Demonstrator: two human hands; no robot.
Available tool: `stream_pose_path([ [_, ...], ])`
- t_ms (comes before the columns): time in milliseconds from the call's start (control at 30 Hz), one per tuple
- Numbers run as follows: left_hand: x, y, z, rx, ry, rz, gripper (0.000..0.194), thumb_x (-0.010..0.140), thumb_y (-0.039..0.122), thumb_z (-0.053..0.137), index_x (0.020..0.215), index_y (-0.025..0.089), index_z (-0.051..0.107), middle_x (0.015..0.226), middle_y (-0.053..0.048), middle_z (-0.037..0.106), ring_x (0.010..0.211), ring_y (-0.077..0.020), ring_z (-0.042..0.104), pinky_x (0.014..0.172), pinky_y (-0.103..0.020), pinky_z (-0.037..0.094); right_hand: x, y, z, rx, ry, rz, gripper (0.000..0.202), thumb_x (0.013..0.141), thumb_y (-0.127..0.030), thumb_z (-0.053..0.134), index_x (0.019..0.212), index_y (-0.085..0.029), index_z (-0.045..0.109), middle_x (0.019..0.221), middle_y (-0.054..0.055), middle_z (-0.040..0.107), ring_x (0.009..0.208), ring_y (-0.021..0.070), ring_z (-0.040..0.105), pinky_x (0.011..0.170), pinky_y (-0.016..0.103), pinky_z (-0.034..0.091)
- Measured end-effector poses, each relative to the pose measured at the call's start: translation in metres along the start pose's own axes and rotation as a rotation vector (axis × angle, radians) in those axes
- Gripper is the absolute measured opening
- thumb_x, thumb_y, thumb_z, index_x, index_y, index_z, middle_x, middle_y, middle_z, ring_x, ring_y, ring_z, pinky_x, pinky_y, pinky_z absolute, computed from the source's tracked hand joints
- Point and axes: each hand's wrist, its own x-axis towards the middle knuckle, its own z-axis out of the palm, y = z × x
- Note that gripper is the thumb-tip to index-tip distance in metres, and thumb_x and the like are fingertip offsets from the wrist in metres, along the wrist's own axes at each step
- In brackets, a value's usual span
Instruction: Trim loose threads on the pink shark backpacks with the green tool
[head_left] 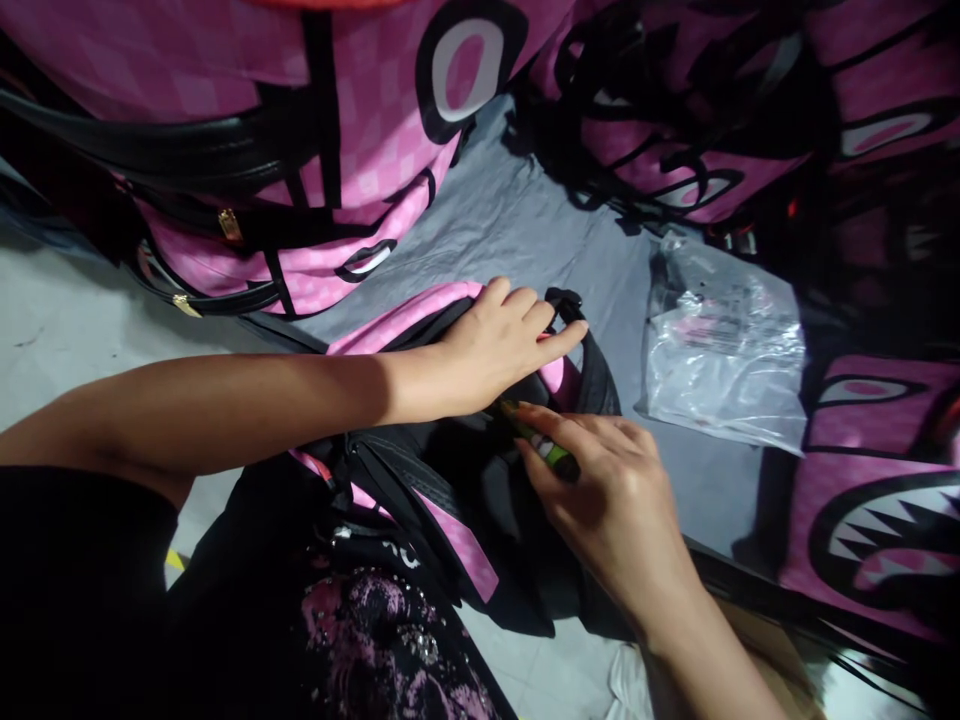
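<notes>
A black-and-pink backpack (465,560) lies across the table's near edge and my lap, its black side and straps facing up. My left hand (499,345) presses on its upper part, fingers curled over the pink-trimmed edge beside a black buckle (564,302). In my right hand (607,480) is a small tool with a green-and-black handle (553,458). The tool's tip points at the black fabric just below my left hand. The tip is too dark and small to make out, and I cannot tell whether it touches the fabric.
Pink checkered backpacks (375,80) stand close at the upper left, with more of them (697,170) piled at the upper right. Another with a shark-mouth print (885,530) lies at the right. A clear plastic bag (724,350) rests on the grey table cover (487,230).
</notes>
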Motion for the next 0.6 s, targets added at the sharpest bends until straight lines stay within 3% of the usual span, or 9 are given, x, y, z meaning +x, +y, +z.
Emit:
stream_pose_path([
  [100,0.0,-0.001,0.002,-0.001,0.01,0.008,0.073,0.086,0.019,0.056,0.154,0.022,0.031,0.131,-0.011,0.058,0.116,-0.0304,0.051,0.099,-0.042,0.035,-0.002,-0.002,0.003,0.064,0.004,0.029,0.023,0.092,-0.021,0.062,0.114,-0.02,0.065,0.103,0.004,0.075,0.087,0.0214,0.068,0.083,0.04,0.046],
  [400,0.0,-0.001,0.002,-0.015,0.007,0.013,0.072,0.087,0.016,0.053,0.155,0.022,0.03,0.131,-0.012,0.057,0.117,-0.0304,0.05,0.101,-0.043,0.034,-0.007,-0.01,0.012,0.085,0.091,0.184,0.021,0.091,-0.028,0.063,0.109,-0.018,0.07,0.091,0.005,0.075,0.082,0.0223,0.068,0.084,0.041,0.046],
  [600,0.0,-0.002,0.0,-0.025,-0.011,0.01,0.065,0.09,0.013,0.044,0.154,0.022,0.032,0.128,-0.011,0.059,0.117,-0.0296,0.05,0.101,-0.044,0.035,-0.009,-0.012,0.014,0.084,0.101,0.203,0.021,0.092,-0.03,0.063,0.108,-0.019,0.07,0.093,0.006,0.074,0.084,0.0227,0.067,0.089,0.044,0.043],
])
